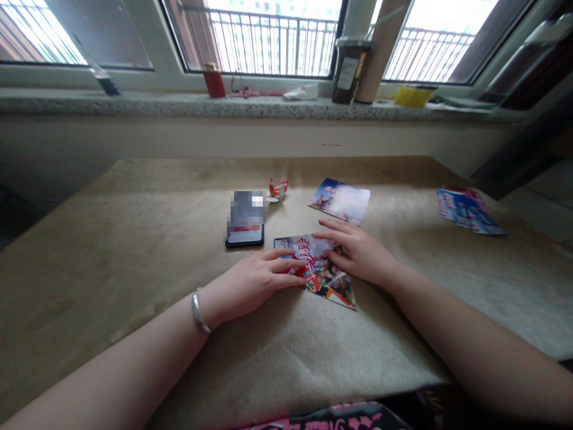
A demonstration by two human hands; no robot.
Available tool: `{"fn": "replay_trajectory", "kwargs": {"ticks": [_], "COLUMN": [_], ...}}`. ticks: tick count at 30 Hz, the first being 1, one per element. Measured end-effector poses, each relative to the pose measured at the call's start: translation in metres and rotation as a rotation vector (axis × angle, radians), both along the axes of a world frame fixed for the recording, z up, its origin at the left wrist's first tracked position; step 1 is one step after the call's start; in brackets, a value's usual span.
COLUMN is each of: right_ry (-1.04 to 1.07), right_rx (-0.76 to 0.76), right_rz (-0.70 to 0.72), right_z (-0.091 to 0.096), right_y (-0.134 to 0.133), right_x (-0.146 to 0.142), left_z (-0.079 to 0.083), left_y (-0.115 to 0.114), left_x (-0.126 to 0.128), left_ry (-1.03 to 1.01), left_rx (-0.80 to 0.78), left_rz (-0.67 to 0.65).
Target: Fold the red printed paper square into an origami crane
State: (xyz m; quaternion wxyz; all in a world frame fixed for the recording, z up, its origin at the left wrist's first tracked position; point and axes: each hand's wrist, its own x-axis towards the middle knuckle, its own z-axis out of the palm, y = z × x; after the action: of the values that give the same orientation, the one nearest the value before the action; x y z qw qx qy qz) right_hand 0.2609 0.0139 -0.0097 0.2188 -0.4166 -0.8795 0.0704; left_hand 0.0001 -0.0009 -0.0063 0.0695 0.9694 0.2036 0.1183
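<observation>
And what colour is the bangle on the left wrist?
The bangle is silver, seen in the head view.

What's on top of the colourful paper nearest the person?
The left hand and right hand lie partly over the colourful paper. The print covered by their fingertips cannot be seen.

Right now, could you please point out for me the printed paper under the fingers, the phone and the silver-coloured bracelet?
Printed paper (316,266): head view, middle of its printed face.
Phone (245,220): head view, middle of its screen side.
Silver-coloured bracelet (197,312): head view, outside of its band.
</observation>
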Motion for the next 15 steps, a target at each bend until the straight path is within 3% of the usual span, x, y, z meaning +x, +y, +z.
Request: {"fn": "replay_trajectory", "kwargs": {"ticks": [15], "right_ry": [0.003], "right_rx": [-0.115], "right_rz": [-0.019], "right_z": [0.0035], "right_y": [0.0019], "right_x": [-0.0011], "left_z": [0.0058], "left_y": [0.0027], "left_x": [-0.0012], "left_ry": [0.013], "left_rx": [0.135], "left_rz": [0.054]}}
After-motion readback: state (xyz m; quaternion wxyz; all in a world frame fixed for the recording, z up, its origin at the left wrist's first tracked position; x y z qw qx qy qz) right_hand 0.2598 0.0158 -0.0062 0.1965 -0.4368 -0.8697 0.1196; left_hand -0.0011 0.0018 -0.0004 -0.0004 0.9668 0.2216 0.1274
